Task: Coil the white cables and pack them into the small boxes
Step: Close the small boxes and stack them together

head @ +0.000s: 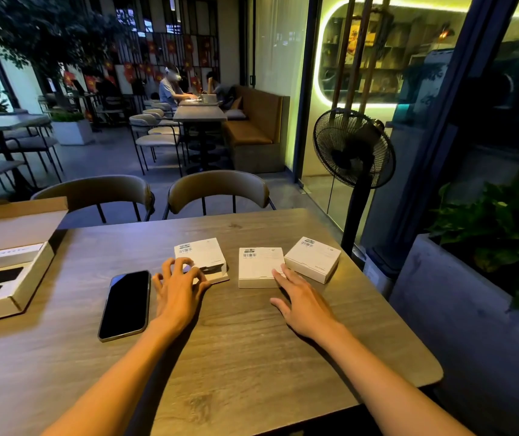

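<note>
Your left hand (179, 286) is hovering with fingers spread and curled over the near corner of the left small box (201, 257), gripping nothing, while your right hand (300, 302) is lying flat on the wooden table (245, 350), fingertips touching the middle small box (259, 267). You are leaving the right small box (313, 259) untouched just beyond it, a black phone (126, 305) is lying left of your left hand, and no white cable is showing.

The grey-brown wooden counter (236, 341) carries three small white cardboard boxes (259, 267), a black smartphone (125, 305) and an open flat cardboard box (6, 265).

Dim, green-lit, wide-angle edge distortion
</note>
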Tool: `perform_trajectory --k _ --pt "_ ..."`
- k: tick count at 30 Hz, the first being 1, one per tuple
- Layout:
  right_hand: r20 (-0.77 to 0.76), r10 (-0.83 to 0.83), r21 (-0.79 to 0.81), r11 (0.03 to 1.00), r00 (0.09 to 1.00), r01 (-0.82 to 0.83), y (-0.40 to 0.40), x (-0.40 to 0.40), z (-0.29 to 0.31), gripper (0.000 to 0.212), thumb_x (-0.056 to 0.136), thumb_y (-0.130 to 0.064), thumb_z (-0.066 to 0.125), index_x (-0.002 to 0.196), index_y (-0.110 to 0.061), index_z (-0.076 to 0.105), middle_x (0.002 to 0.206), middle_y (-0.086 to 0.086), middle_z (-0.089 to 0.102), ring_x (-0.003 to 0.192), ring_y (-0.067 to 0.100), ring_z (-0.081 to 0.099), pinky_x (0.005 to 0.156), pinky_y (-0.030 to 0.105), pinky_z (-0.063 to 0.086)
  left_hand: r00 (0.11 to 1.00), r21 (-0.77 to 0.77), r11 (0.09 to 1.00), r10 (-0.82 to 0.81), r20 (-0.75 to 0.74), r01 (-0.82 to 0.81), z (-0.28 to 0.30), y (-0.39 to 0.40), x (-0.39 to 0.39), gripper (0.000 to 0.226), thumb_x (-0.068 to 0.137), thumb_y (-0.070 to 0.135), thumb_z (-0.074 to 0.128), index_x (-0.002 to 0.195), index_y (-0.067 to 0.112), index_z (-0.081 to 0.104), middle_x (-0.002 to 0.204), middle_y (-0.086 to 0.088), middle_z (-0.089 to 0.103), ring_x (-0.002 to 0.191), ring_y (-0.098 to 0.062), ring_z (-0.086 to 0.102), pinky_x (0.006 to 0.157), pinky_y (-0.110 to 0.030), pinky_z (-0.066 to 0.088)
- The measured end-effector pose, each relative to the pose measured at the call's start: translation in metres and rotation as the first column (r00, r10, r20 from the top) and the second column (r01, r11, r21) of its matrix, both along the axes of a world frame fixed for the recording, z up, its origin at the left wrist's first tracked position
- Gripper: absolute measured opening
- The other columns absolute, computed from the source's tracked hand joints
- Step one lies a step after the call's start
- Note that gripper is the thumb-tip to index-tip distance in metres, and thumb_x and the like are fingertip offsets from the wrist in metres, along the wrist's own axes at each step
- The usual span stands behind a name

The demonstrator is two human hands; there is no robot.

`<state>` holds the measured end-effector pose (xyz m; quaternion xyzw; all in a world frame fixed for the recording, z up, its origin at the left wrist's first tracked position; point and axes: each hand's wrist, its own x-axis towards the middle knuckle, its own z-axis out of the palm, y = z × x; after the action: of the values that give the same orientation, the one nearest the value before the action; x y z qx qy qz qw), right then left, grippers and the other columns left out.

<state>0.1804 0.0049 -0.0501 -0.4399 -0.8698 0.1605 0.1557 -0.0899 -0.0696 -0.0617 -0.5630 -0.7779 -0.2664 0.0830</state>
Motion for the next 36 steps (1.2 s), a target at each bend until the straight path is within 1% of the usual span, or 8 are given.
perform_trajectory --k 7,12,16,19,25,29,32,36 --pt "-0.213 0.054 0.053 0.998 0.976 -0.043 -0.006 -0.004 0.025 0.072 0.099 -0.031 0.064 0.160 -0.035 0.025 0.165 -0.005 0.031 0.150 0.015 0.030 0.116 0.033 0.032 0.987 0.373 0.924 -0.130 0.096 0.085 0.025 -0.009 0.013 0.019 0.093 0.038 0.057 0.101 0.023 0.066 0.115 0.002 0.064 0.120 -0.022 0.050 0.095 -0.053 0.032" --pt "-0.409 0.178 0.113 0.983 0.895 -0.144 -0.016 -0.029 0.054 0.081 0.096 -0.025 0.069 0.157 -0.046 0.019 0.160 -0.006 0.037 0.144 0.014 0.040 0.110 0.035 0.044 0.952 0.446 0.858 -0.303 0.038 0.256 0.056 -0.002 0.022 0.025 0.095 0.042 0.054 0.108 0.021 0.062 0.112 -0.002 0.066 0.108 -0.019 0.056 0.094 -0.050 0.040" --pt "-0.481 0.224 0.185 0.971 0.848 -0.151 -0.023 -0.042 0.076 0.074 0.098 -0.028 0.067 0.156 -0.044 0.025 0.162 -0.008 0.036 0.146 0.012 0.037 0.109 0.029 0.036 0.844 0.492 0.767 -0.525 0.114 0.411 0.075 -0.004 0.040 0.025 0.096 0.042 0.055 0.115 0.027 0.055 0.116 -0.004 0.061 0.105 -0.015 0.059 0.088 -0.031 0.053" --pt "-0.527 0.243 0.219 0.965 0.814 -0.146 -0.024 -0.037 0.087 0.051 0.099 -0.027 0.066 0.146 -0.033 0.049 0.147 -0.004 0.055 0.129 0.007 0.052 0.102 0.025 0.048 0.807 0.548 0.716 -0.579 0.120 0.432 0.084 -0.001 0.053 0.027 0.096 0.040 0.056 0.116 0.022 0.058 0.116 -0.006 0.060 0.105 -0.012 0.059 0.089 -0.024 0.052" --pt "-0.503 0.227 0.243 0.963 0.834 -0.116 -0.004 -0.002 0.083 0.032 0.090 -0.021 0.076 0.122 -0.021 0.073 0.109 -0.007 0.067 0.100 0.005 0.063 0.086 0.027 0.057 0.767 0.401 0.755 -0.618 0.172 0.519 0.068 0.008 0.058 0.041 0.089 0.039 0.069 0.124 0.018 0.065 0.125 -0.003 0.053 0.115 -0.009 0.053 0.092 -0.024 0.053" --pt "-0.520 0.135 0.171 0.984 0.843 -0.052 0.001 0.020 0.072 0.035 0.087 -0.021 0.079 0.122 -0.019 0.074 0.114 -0.003 0.066 0.104 0.009 0.063 0.087 0.027 0.059 0.707 0.376 0.763 -0.637 0.307 0.525 0.051 0.007 0.070 0.051 0.086 0.026 0.077 0.133 0.023 0.058 0.128 0.002 0.053 0.119 -0.008 0.056 0.094 -0.026 0.056" --pt "-0.551 0.070 0.138 0.990 0.832 0.009 0.001 0.028 0.065 0.042 0.085 -0.024 0.080 0.126 -0.023 0.071 0.111 -0.002 0.064 0.102 0.009 0.060 0.082 0.012 0.054 0.638 0.431 0.776 -0.627 0.447 0.461 0.048 0.004 0.079 0.058 0.085 0.019 0.079 0.136 0.023 0.053 0.126 0.006 0.059 0.118 -0.006 0.060 0.088 -0.024 0.058" --pt "-0.584 0.036 0.125 0.991 0.811 0.046 -0.003 0.029 0.062 0.046 0.086 -0.024 0.080 0.130 -0.022 0.069 0.113 -0.012 0.064 0.104 0.003 0.059 0.083 0.012 0.052 0.611 0.473 0.808 -0.581 0.538 0.351 0.049 0.000 0.085 0.057 0.078 0.016 0.084 0.128 0.020 0.056 0.117 0.013 0.066 0.113 -0.002 0.064 0.080 -0.017 0.057"
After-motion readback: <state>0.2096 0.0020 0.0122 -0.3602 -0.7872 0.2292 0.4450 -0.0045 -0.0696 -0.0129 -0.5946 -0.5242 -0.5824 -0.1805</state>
